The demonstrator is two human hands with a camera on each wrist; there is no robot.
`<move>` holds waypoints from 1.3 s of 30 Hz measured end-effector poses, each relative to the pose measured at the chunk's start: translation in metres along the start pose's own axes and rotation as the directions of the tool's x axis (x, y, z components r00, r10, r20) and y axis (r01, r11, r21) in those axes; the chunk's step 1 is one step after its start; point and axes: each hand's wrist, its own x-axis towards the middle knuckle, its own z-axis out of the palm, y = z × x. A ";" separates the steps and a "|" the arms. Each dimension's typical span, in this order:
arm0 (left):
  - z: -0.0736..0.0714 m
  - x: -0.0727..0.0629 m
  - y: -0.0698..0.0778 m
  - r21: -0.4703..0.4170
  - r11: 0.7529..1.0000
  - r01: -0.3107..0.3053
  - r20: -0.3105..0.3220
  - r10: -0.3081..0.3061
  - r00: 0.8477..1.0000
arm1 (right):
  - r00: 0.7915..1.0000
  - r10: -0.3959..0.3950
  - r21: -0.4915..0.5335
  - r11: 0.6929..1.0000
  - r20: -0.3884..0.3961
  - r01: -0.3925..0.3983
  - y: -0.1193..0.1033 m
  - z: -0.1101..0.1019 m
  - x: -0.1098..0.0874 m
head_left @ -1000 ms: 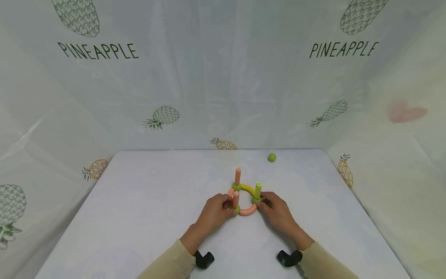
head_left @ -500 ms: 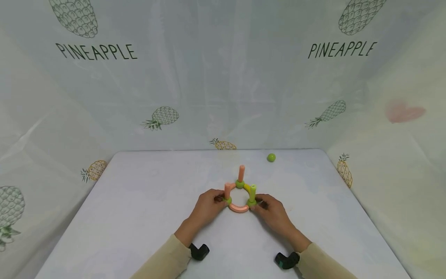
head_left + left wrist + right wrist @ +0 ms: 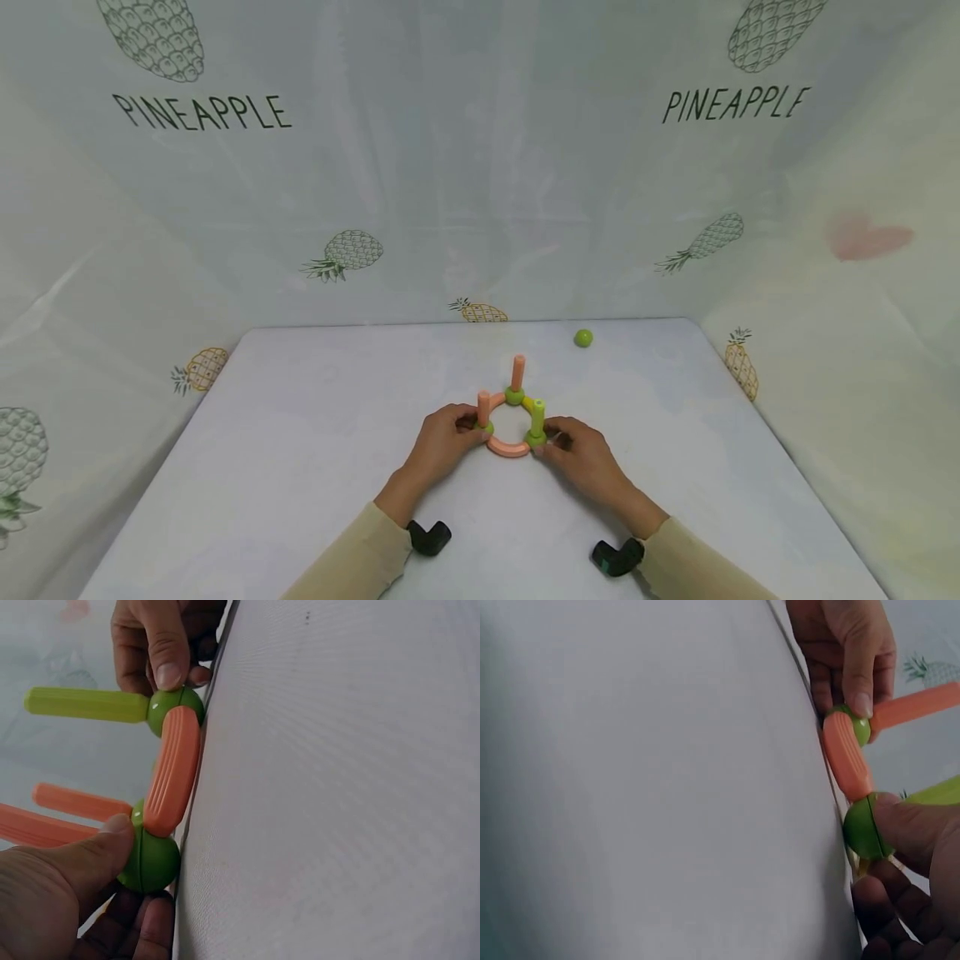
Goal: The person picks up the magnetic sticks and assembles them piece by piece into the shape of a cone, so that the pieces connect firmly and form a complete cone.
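A ring of toy building pieces stands on the white table, its curved rods joined by green balls. One curved orange rod [image 3: 508, 449] forms its near side, and a yellow one [image 3: 528, 404] shows at the far right. Upright rods rise from the balls: two orange, one lime green [image 3: 538, 417]. My left hand [image 3: 442, 437] pinches the left green ball [image 3: 154, 862] between thumb and fingers. On the other side my right hand [image 3: 585, 454] pinches the right green ball [image 3: 864, 829]. The far ball [image 3: 514, 396], with its orange rod, is untouched.
A loose green ball [image 3: 583, 337] lies near the table's back edge. Behind the white table [image 3: 337, 383] hangs a pale curtain [image 3: 480, 167] printed with pineapples. A black wrist device [image 3: 429, 538] sits below each forearm cuff.
Both hands have moved left with the ring, which has turned a little so that its yellow rod is shorter in view. The loose green ball stays at the back.
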 end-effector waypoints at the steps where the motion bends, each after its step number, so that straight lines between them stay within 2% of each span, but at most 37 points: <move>1: 0.000 0.000 0.000 0.002 1.000 -0.001 -0.001 0.001 1.000 | 1.000 -0.005 -0.002 1.000 0.013 0.005 0.000 -0.002 0.001; 5: -0.001 -0.001 0.002 -0.011 1.000 0.014 -0.005 -0.014 1.000 | 0.998 -0.008 -0.002 1.000 0.062 0.008 0.001 -0.012 0.004; 8: -0.002 -0.001 0.003 -0.024 1.000 0.018 -0.008 -0.018 1.000 | 0.998 0.001 -0.005 1.000 0.064 -0.001 0.004 -0.021 0.011; 19: 0.000 0.000 0.002 -0.026 1.000 0.013 -0.006 -0.013 1.000 | 0.996 -0.001 -0.022 1.000 -0.085 -0.001 0.014 -0.056 0.054; 27: -0.001 0.000 0.001 0.002 1.000 0.012 0.006 -0.012 1.000 | 0.986 -0.076 -0.048 0.996 -0.150 0.070 0.025 -0.086 0.094; 33: -0.002 0.000 0.001 0.017 1.000 0.015 0.006 -0.015 1.000 | 0.982 -0.156 -0.175 0.975 -0.109 0.136 0.043 -0.101 0.126; 39: -0.003 -0.004 0.004 0.010 1.000 0.019 0.015 -0.019 1.000 | 0.988 -0.144 -0.233 0.964 -0.052 0.129 0.059 -0.108 0.145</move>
